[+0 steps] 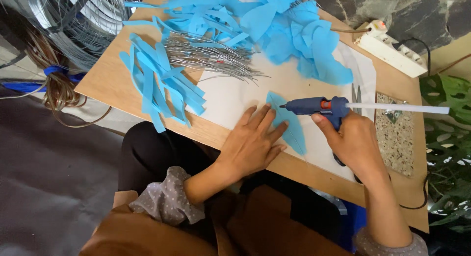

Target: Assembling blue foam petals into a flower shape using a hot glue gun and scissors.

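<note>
Head view: the left hand (252, 140) lies flat with fingers spread, pressing down the near edge of a blue leaf-shaped cutout (290, 124) that rests on a white sheet (230, 96) over the wooden board (113, 86). The right hand (354, 145) is wrapped around the grip of a blue hot glue gun (319, 107), forefinger up at the trigger, with a white glue stick (398, 108) projecting from the back. The nozzle hovers just above the upper tip of the leaf; whether it touches cannot be told.

To do this step well, the nozzle probably wants to travel along the leaf's midline in a thin, even bead, with light trigger pressure so no blob spreads to the edges. The pressing fingers would best stay clear of the bead's path, since the glue is hot, yet hold firmly enough that the thin leaf does not shift.

A bundle of thin metal wires (208, 57) lies further up the board, between loose blue strips (162, 84) and a pile of blue cut leaves (294, 35). Scissors (356, 96) lie just beyond the gun, and a white power strip (390, 47) sits at the board's far corner.
</note>
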